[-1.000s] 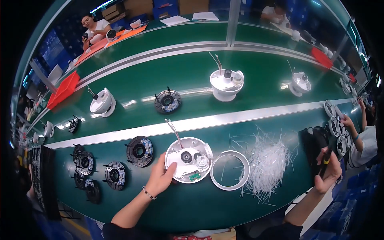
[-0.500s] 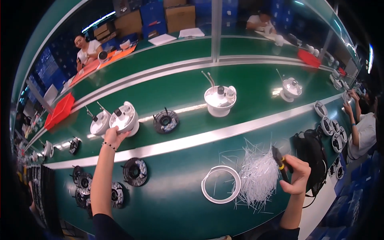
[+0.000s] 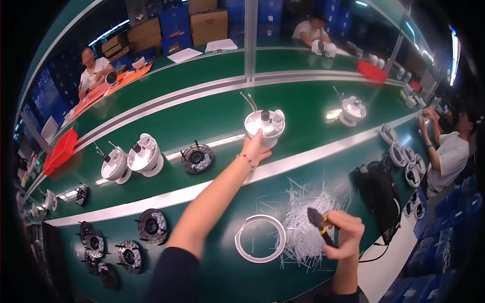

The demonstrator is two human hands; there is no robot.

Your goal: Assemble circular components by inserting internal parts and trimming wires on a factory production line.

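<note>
My left hand [image 3: 254, 150] reaches across to a white bowl-shaped housing [image 3: 273, 133] on the green belt. The thumb lies over its near rim and the fingers go round its lower side. Two thin cables and a dark cylinder stick up from the housing. In my right hand [image 3: 347, 233] is a pair of cutting pliers [image 3: 317, 219] with black and yellow handles, the jaws pointing up and left. Below them a heap of thin clear-white plastic strips [image 3: 303, 240] lies on the green table. A white ring [image 3: 238, 239] sits left of the heap.
Two more white housings [image 3: 144, 162] and a black round part [image 3: 205, 163] stand on the belt at left, another housing [image 3: 352, 114] at right. Several black discs [image 3: 152, 227] are at the table's left. A black bag [image 3: 376, 194] lies right. A person [image 3: 447, 156] works at far right.
My left hand has left the housing at the left and moved right to the middle one. The pliers have shifted left and down in the picture, still in my right hand.
</note>
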